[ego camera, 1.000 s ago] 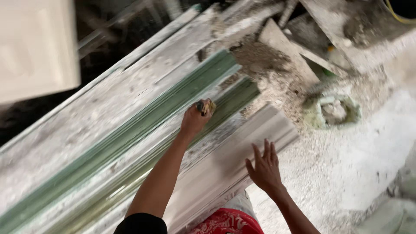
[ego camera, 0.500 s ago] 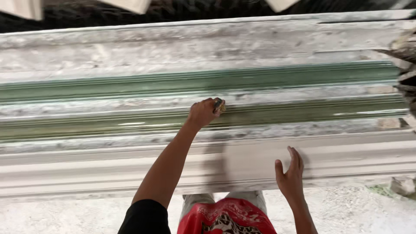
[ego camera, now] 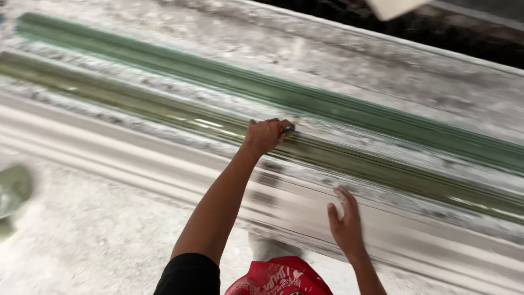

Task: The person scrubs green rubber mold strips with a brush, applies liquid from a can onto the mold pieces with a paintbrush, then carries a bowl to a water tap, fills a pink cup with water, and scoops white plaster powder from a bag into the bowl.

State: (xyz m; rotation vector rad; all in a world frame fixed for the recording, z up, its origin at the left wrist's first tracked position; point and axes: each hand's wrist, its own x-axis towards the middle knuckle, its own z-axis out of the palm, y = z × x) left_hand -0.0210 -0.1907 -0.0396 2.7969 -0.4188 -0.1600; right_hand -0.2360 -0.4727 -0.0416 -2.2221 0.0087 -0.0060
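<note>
The left hand (ego camera: 266, 135) was closed around a small dark-tipped tool (ego camera: 287, 129), only the end of which showed past the knuckles; its kind could not be told. The tool's tip pressed on the nearer green moulding strip (ego camera: 164, 112), a long ridged length running diagonally under the fist. Just beyond the left hand lay a second, brighter green moulding strip (ego camera: 338, 106), parallel to the first, with a band of grey dusty surface (ego camera: 382, 71) farther out. The right hand (ego camera: 345, 218) was open, fingers spread, palm resting flat on the pale white moulding (ego camera: 136, 158) that lay nearer the body than both green strips. Below both hands, white powdery floor (ego camera: 87, 229) showed.
</note>
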